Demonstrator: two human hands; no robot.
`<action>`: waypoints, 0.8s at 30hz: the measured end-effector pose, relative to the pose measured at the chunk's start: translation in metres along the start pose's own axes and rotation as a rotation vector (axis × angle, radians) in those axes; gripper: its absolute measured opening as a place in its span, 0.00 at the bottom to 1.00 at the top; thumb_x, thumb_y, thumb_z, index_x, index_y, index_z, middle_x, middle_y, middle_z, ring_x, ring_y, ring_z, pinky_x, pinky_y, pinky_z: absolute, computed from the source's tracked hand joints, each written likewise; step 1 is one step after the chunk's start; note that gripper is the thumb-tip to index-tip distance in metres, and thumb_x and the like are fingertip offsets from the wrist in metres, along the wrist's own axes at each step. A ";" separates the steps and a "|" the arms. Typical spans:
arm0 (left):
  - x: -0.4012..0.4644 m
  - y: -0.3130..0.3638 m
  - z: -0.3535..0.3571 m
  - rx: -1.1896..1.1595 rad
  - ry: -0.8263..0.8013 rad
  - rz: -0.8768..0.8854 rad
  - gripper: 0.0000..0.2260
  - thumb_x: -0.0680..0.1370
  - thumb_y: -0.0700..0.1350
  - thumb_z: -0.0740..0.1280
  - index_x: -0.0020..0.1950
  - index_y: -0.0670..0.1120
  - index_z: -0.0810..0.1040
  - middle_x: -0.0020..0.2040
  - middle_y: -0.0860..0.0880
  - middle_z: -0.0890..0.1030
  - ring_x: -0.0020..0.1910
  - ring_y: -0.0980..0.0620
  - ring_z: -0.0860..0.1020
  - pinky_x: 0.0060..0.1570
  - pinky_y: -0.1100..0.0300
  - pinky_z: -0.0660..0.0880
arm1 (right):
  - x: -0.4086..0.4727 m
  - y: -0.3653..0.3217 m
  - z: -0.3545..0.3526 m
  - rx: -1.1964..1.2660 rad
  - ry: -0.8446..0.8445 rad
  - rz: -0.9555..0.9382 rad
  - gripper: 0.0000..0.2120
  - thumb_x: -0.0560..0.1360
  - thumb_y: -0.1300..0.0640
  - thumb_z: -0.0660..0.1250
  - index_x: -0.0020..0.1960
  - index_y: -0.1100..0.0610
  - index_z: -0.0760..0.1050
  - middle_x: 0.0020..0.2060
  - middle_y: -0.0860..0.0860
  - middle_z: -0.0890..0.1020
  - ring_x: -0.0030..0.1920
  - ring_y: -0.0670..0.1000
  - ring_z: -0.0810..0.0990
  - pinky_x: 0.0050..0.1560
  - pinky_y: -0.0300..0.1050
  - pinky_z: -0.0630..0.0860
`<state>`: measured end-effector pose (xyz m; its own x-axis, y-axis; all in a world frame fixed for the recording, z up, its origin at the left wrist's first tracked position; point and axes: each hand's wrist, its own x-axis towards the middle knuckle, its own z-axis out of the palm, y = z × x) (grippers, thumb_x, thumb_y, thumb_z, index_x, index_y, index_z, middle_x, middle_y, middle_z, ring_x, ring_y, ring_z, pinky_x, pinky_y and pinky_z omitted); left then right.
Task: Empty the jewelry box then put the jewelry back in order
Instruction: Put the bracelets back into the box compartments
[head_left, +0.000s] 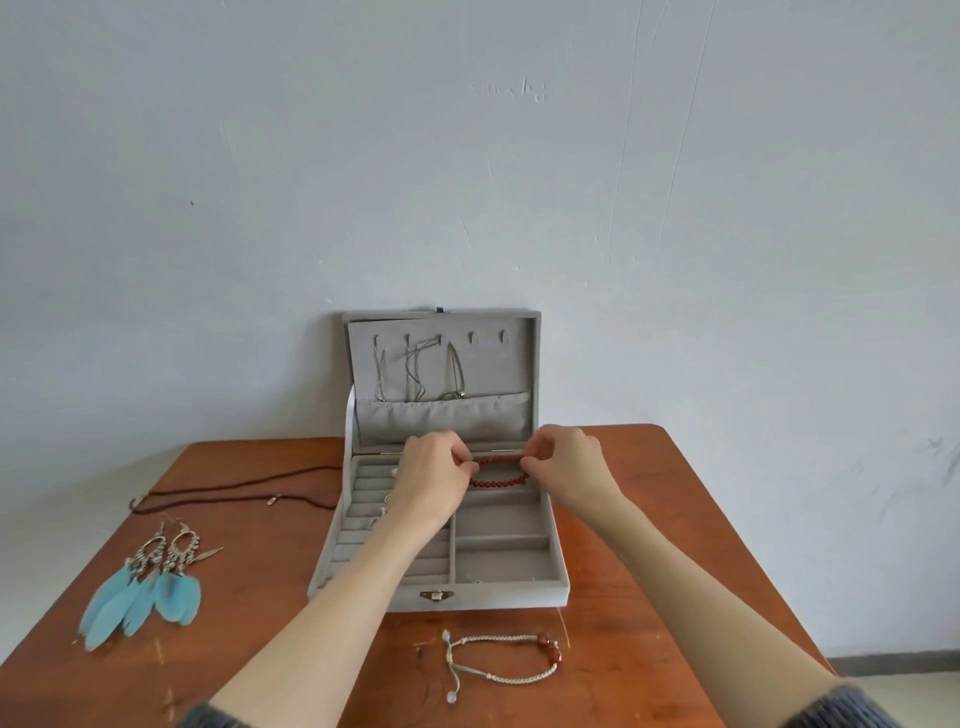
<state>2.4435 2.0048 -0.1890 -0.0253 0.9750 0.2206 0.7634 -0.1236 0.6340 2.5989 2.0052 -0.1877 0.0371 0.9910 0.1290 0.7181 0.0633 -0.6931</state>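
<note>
A grey velvet jewelry box (498, 597) stands open on the wooden table, its lid upright against the wall. Both hands pinch a red bead bracelet (500, 480) over the box's far right compartment: my left hand (434, 475) holds its left end, my right hand (563, 465) its right end. Thin chains (415, 371) hang from hooks inside the lid. Small items sit on the ring rolls at the left, partly hidden by my left forearm.
On the table left of the box lie a dark cord necklace (234, 491) and blue feather earrings (145, 587). A cream braided bracelet (501, 660) with a red bead lies in front of the box. The table edge (753, 545) runs along the right.
</note>
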 end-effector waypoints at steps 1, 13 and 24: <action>0.001 -0.001 0.001 0.031 0.003 0.016 0.03 0.73 0.42 0.70 0.43 0.44 0.81 0.44 0.47 0.82 0.49 0.48 0.78 0.51 0.51 0.75 | 0.002 -0.001 0.001 -0.054 -0.013 -0.032 0.06 0.71 0.62 0.64 0.43 0.54 0.78 0.38 0.50 0.80 0.42 0.50 0.77 0.38 0.36 0.72; 0.008 -0.009 0.006 0.255 -0.070 0.113 0.06 0.75 0.43 0.68 0.49 0.45 0.83 0.53 0.43 0.76 0.57 0.44 0.71 0.53 0.56 0.70 | 0.001 -0.008 0.006 -0.476 -0.011 -0.227 0.11 0.73 0.66 0.58 0.50 0.61 0.77 0.49 0.57 0.79 0.55 0.57 0.71 0.51 0.48 0.70; 0.003 -0.012 -0.002 0.428 -0.076 0.271 0.12 0.78 0.50 0.61 0.57 0.49 0.80 0.54 0.46 0.75 0.56 0.46 0.69 0.54 0.55 0.69 | -0.009 0.000 0.001 -0.499 -0.034 -0.209 0.13 0.77 0.55 0.58 0.53 0.57 0.79 0.53 0.55 0.72 0.57 0.56 0.68 0.52 0.47 0.67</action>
<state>2.4333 2.0085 -0.1945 0.2449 0.9311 0.2702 0.9323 -0.3027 0.1981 2.5977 1.9963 -0.1896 -0.1586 0.9671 0.1989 0.9509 0.2038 -0.2330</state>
